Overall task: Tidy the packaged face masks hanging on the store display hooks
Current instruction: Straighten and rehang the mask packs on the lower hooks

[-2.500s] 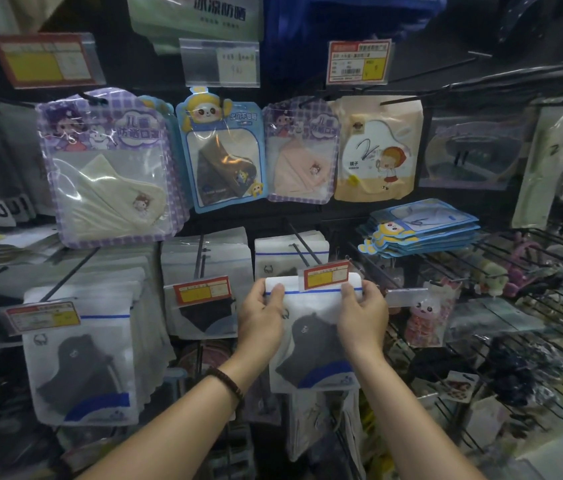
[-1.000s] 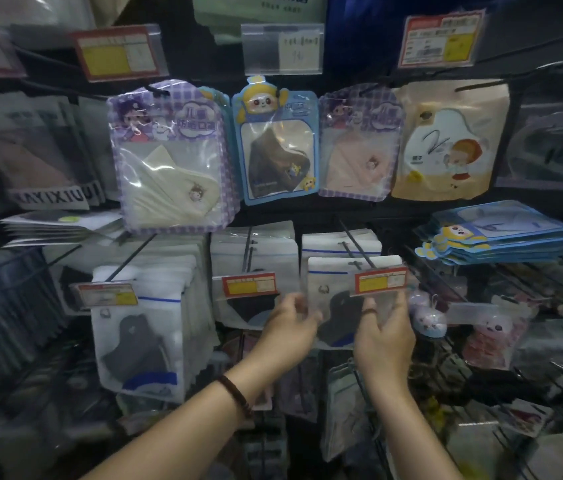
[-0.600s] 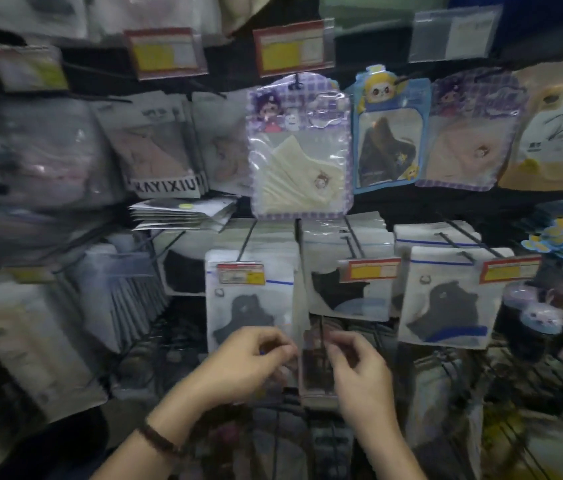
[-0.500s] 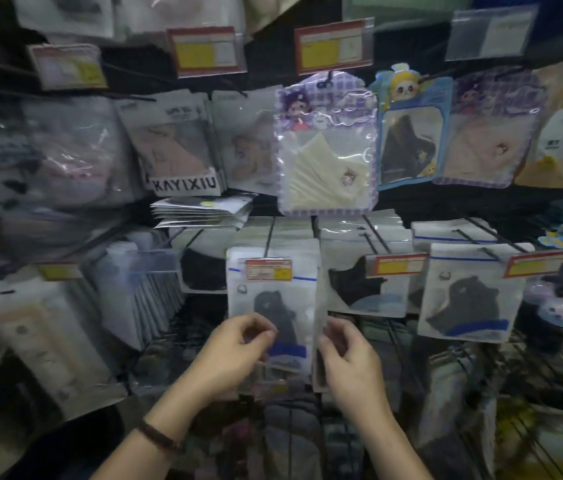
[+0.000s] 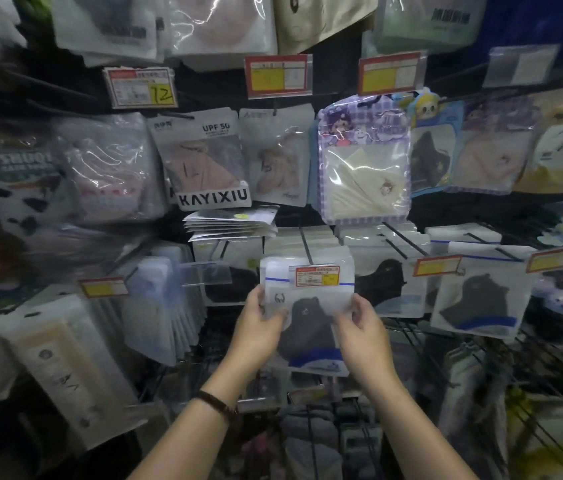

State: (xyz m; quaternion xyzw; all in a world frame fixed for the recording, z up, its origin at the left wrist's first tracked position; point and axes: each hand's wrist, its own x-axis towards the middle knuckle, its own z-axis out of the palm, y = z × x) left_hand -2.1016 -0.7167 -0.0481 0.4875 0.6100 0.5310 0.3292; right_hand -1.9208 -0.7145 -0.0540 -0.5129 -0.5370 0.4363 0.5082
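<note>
A white packet with a black face mask and a blue stripe [image 5: 309,327] hangs at the front of a hook in the middle of the display, behind a red and yellow price tag [image 5: 317,276]. My left hand [image 5: 259,329] grips the packet's left edge. My right hand [image 5: 359,329] grips its right edge. More packets of the same kind hang on two hooks to the right, the nearer packet [image 5: 389,289] and the farther packet [image 5: 481,299].
Above hang a purple cartoon packet with a cream mask [image 5: 365,161] and a KAYIXIU packet [image 5: 207,161]. A flat stack of packets [image 5: 231,221] lies below the latter. Long wire hooks [image 5: 307,242] stick out toward me. Blurred packets [image 5: 65,368] fill the left side.
The view swung left from the right-hand hook to this middle one. Both hands left the earlier packet, moved left, rose and took hold of this packet's sides.
</note>
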